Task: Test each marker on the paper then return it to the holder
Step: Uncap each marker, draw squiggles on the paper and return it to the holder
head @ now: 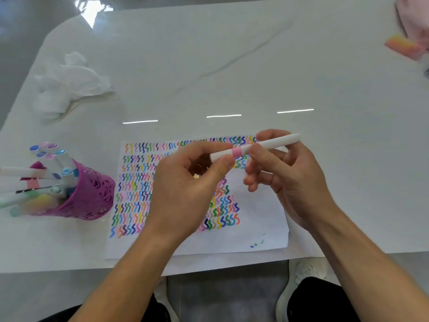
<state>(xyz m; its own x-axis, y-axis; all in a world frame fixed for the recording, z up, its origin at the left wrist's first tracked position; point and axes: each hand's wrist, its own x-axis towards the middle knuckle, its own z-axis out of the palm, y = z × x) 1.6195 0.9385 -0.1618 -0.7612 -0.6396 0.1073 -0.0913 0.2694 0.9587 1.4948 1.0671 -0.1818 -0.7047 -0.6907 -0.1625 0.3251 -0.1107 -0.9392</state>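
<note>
Glossy white desk [301, 77] under squiggle-filled paper [255, 219]. Pinching one pink-banded marker [274, 142] level above it with left hand [185, 184] and right hand [292, 182], probably to uncap or recap it; holder [92, 196] close at left for the return.

Left end of the white marker with a pink band [267, 144]: covered by the thumb and curled fingers of the left hand [185, 182], so we cannot tell cap from tip. That hand and the right hand [285, 177] hide the middle rows of squiggles on the white sheet of paper [255, 224].

Several white markers [14, 173] leaning from the purple perforated plastic holder [90, 196] run off the left edge.

Top right: a pale pink mass [415, 17], cut by the frame, and an orange-pink block [402, 46], both blurred; we cannot identify either.

Green-blue specks [256, 244] near the paper's lower right corner are too small to read.
</note>
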